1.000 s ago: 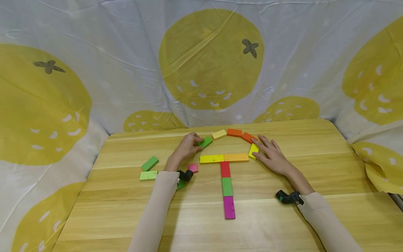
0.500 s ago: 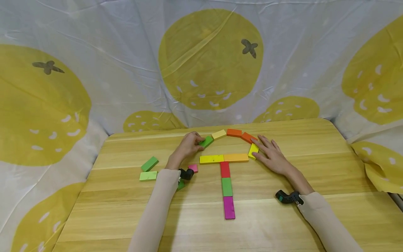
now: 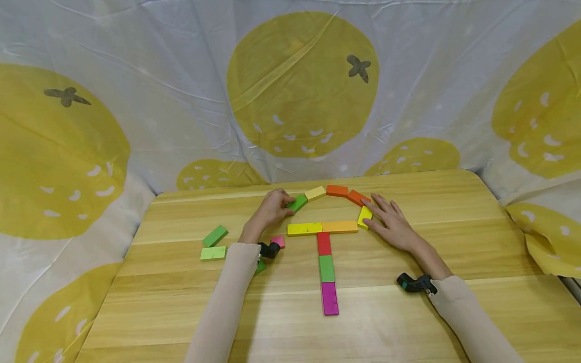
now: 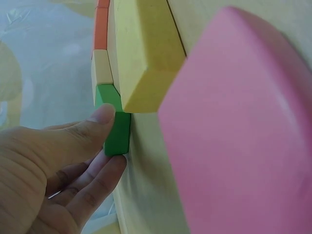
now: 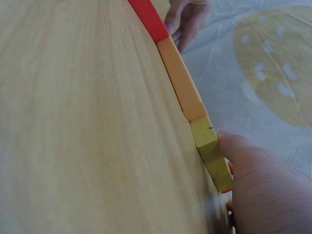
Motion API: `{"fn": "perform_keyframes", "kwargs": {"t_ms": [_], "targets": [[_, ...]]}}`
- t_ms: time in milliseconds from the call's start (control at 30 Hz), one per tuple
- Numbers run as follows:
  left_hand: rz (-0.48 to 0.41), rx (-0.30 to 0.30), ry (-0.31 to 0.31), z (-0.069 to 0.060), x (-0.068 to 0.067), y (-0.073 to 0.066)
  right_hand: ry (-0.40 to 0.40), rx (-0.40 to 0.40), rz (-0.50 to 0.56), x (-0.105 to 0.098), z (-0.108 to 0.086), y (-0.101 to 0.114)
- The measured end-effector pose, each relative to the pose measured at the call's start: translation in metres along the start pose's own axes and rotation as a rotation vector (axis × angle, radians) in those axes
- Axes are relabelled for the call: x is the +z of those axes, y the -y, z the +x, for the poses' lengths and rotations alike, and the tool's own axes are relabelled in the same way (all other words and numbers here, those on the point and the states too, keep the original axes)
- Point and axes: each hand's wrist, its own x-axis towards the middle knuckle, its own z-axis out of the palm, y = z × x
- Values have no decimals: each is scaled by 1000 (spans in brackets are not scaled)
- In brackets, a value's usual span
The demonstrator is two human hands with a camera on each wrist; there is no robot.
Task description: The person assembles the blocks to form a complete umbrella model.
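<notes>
My left hand (image 3: 270,212) pinches a green block (image 3: 297,203) between thumb and fingers. In the left wrist view, the thumb lies on this green block (image 4: 117,131), whose far end meets a pale yellow block (image 4: 101,68). That pale block (image 3: 315,193), two orange blocks (image 3: 337,190) and a yellow block (image 3: 365,217) continue the arc. My right hand (image 3: 390,222) rests at the arc's right end, fingers extended, touching the yellow block. In the right wrist view, the thumb touches this yellow block (image 5: 212,156); the other fingers are mostly hidden.
Below the arc, a yellow bar (image 3: 304,229) and a light-orange block (image 3: 340,227) form a row. Red, green and purple (image 3: 330,298) blocks run down from it. At left lie a green block (image 3: 215,236), a light-green block (image 3: 213,253) and a pink block (image 3: 278,242).
The left hand has shifted the green block slightly right, closing the small gap to the pale yellow block. The right hand stays in place.
</notes>
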Motion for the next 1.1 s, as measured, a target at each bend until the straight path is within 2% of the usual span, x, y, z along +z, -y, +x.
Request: {"fn": "perform_keyframes", "kwargs": {"t_ms": [900,1100], "targets": [[33,1,-22,2,2,1,1,-6,-13,-2,0,3],[-19,16,-35,-4,-3,4,-1,-12,-15,-3,-1,4]]}}
